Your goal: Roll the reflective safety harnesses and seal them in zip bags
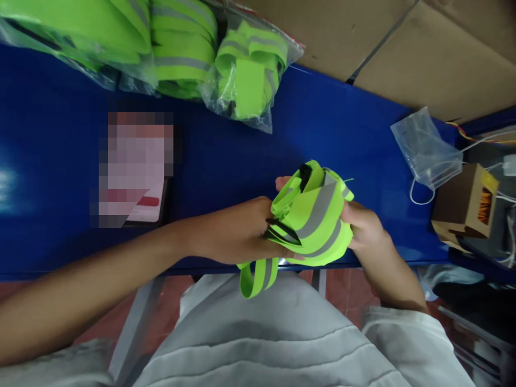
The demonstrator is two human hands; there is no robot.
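A bundled neon yellow-green reflective strap (322, 220) with grey stripes and black buckle parts is held between both hands above the front of the blue table. My left hand (258, 226) grips it from the left, with most of its fingers hidden behind the folds. On the right side, my right hand (363, 223) is closed around the bundle, its thumb pressed against the material. One loop of the strap hangs below my left hand, past the table edge.
Clear bags of similar green straps (250, 75) lie along the back of the blue table (226, 161). A phone (149, 199), partly blurred out, rests at left. Cardboard boxes (443, 59) stand behind. To the right are an empty plastic bag (423, 145), a small brown box (463, 201) and cables.
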